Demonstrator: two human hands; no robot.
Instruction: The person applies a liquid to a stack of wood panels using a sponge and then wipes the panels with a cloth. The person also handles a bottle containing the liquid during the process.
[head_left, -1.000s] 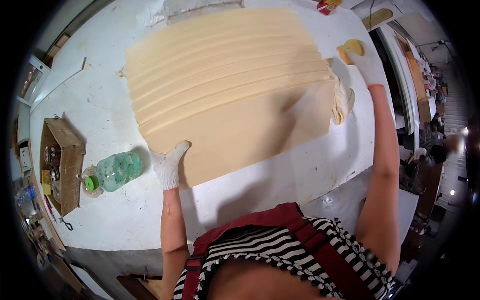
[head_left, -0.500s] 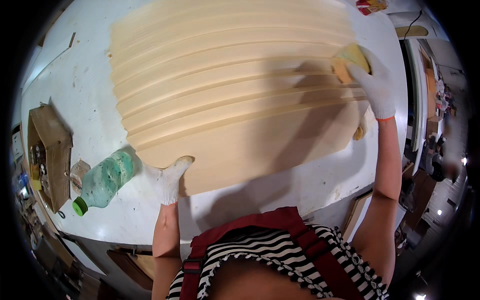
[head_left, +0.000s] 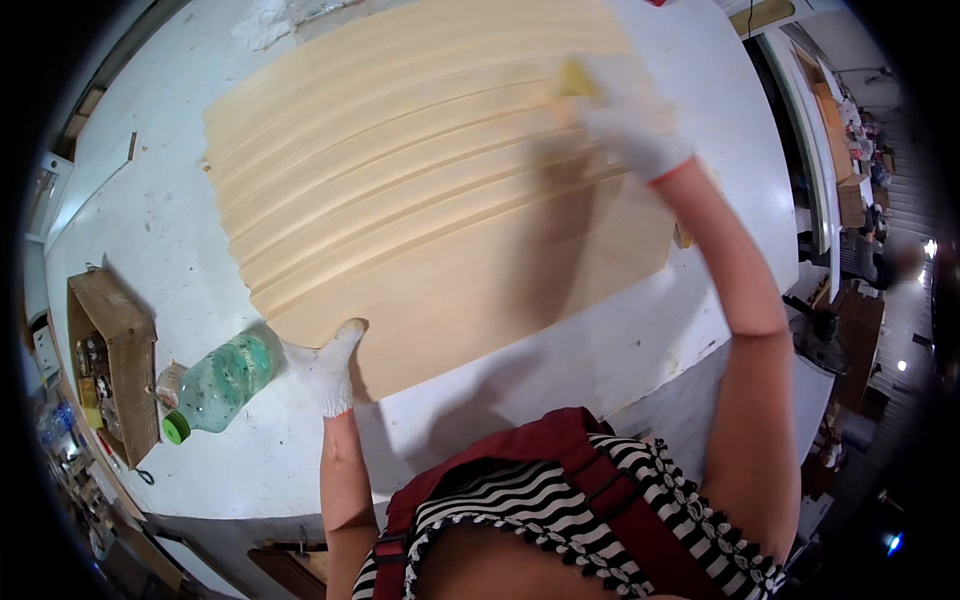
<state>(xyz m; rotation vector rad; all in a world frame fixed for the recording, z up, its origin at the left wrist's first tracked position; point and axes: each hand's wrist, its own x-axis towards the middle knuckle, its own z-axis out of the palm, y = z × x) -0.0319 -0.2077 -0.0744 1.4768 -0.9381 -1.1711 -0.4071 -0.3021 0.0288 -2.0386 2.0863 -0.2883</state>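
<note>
Several pale wooden boards (head_left: 450, 290) lie overlapped in steps across the table, the nearest showing a wide flat face. My left hand (head_left: 331, 368), in a white glove, grips the near left corner of the nearest board; its thumb rests on top and the other fingers are partly hidden at the edge. Over the far right part of the boards, my right hand (head_left: 640, 125), also gloved, is closed around a yellow sponge-like pad (head_left: 577, 80). Motion blurs that hand and pad, so whether the pad touches the wood is hard to tell.
A clear green-tinted plastic bottle (head_left: 222, 384) with a green cap lies left of my left hand. Beyond it stands an open cardboard box (head_left: 125, 350) with small items inside. The white table (head_left: 170, 210) has a curved-looking edge near my body. Crumpled clear plastic (head_left: 262, 22) lies at the far side.
My right hand has swept left and away from me with the pad, from the boards' right end. My left hand stays on the corner. The whole view has shifted a little.
</note>
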